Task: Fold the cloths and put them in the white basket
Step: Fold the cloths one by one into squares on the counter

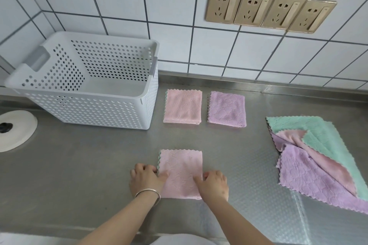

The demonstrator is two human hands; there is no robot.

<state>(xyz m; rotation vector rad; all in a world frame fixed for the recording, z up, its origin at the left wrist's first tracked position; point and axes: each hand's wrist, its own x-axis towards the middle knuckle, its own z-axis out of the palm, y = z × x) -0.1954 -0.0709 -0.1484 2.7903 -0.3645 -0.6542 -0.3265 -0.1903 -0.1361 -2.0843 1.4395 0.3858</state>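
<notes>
My left hand (pixel 146 177) and right hand (pixel 214 184) lie flat, fingers spread and gripping nothing, pressing the side edges of a folded pink cloth (pixel 181 173) near the bench's (pixel 79 165) front edge. The white basket (pixel 93 89) (empty) sits back-left; bare steel lies between.
</notes>
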